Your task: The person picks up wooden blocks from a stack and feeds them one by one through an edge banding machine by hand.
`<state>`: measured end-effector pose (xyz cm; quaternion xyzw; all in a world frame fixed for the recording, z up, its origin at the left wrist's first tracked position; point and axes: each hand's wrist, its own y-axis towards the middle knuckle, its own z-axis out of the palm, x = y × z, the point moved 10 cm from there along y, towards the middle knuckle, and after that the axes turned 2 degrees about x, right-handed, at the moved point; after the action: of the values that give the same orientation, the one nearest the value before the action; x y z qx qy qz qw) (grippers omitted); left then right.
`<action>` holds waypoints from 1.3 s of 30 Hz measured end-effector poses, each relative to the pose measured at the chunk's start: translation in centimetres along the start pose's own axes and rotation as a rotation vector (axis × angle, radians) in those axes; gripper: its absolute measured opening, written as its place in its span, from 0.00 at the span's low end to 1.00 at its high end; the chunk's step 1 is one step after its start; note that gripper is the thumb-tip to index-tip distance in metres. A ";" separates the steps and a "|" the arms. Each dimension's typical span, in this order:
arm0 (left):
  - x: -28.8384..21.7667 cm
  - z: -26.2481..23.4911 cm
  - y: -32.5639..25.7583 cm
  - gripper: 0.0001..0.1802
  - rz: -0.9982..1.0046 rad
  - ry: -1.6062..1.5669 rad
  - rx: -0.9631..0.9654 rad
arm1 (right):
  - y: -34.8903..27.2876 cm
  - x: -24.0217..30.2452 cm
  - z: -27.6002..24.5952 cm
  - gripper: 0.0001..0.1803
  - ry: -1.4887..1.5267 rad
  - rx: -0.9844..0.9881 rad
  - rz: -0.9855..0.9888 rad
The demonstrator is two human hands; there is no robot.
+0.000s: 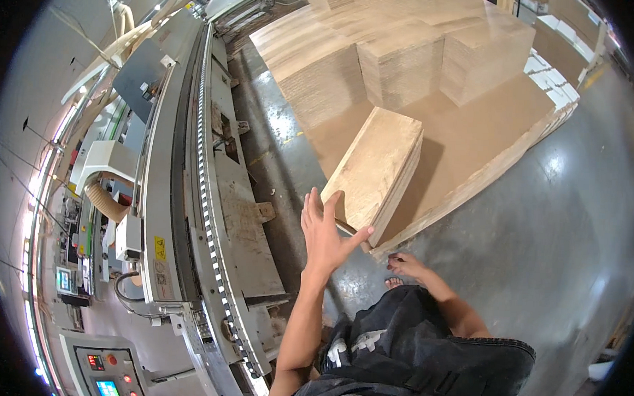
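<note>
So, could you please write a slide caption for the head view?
Open left hand by a small stack of boards, right hand nearby, long machine at left.

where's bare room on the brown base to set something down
The widest patch of brown base lies between the near wood stack, the tall stacks and the base's right edge; a smaller one is left of the near stack. Crowded: the far end and by the left hand.

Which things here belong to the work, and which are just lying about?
In use, it seems:
small board stack
brown sheet beneath it
left hand, open by the stack's near end
right hand

Apparently just around:
taller board stacks
long grey machine
control panel
</note>
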<state>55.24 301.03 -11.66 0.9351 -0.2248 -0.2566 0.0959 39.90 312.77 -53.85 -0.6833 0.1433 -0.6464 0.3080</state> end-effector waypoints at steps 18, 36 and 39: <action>1.9 -3.0 -3.8 0.47 -0.047 -0.055 -0.008 | -12.2 26.8 9.3 0.22 0.774 0.589 -0.501; 3.7 -7.9 -7.4 0.48 -0.102 0.046 -0.057 | -14.0 26.3 6.7 0.25 1.018 0.053 -0.478; 5.0 -10.5 -11.1 0.48 -0.127 0.081 -0.060 | -14.5 27.5 10.2 0.27 0.975 0.196 -0.424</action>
<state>68.69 309.12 -8.25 0.9538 -0.1532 -0.2307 0.1163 50.25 309.99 -22.87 -0.2859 0.0678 -0.9469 0.1307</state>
